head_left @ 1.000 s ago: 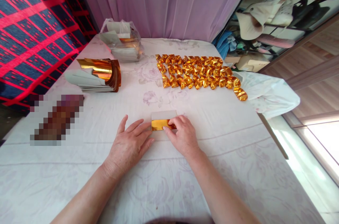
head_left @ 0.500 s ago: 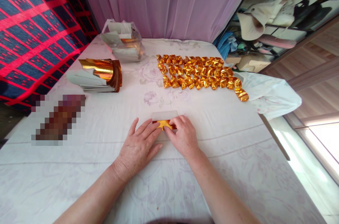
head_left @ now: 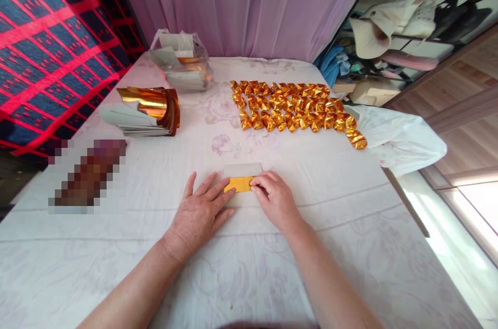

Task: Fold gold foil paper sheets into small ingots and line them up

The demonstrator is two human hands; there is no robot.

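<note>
The left hand [head_left: 200, 209] has drawn back a little along the gold-faced paper [head_left: 240, 183] in the last half second: its fingertips reached in near the other hand's, and now they rest on the near-left end, so more of the gold shows between the two hands. The right hand [head_left: 274, 196] keeps its place at the opposite end. That suggests, as a judgement, that one hand is steadying the piece while the other works its edge, with the folding only partly done. The left hand lies palm down, its fingers spread wide; the right is narrowed, thumb and forefinger closed together on the paper's right end. The paper lies on the tablecloth [head_left: 249, 277] between the fingertips, just ahead of both palms. It looks like a narrow, even yellow-gold band with a straight far edge, and a dull grey panel shows beyond that band, away from the hands (whether that panel lies quite flat, I cannot tell). Farther out, ahead of the right hand, sit rows of crinkled gold pieces [head_left: 290, 105], all much shinier; beyond the left hand and off to its left stands a bent stack of gold-and-grey sheets [head_left: 150, 111].
</note>
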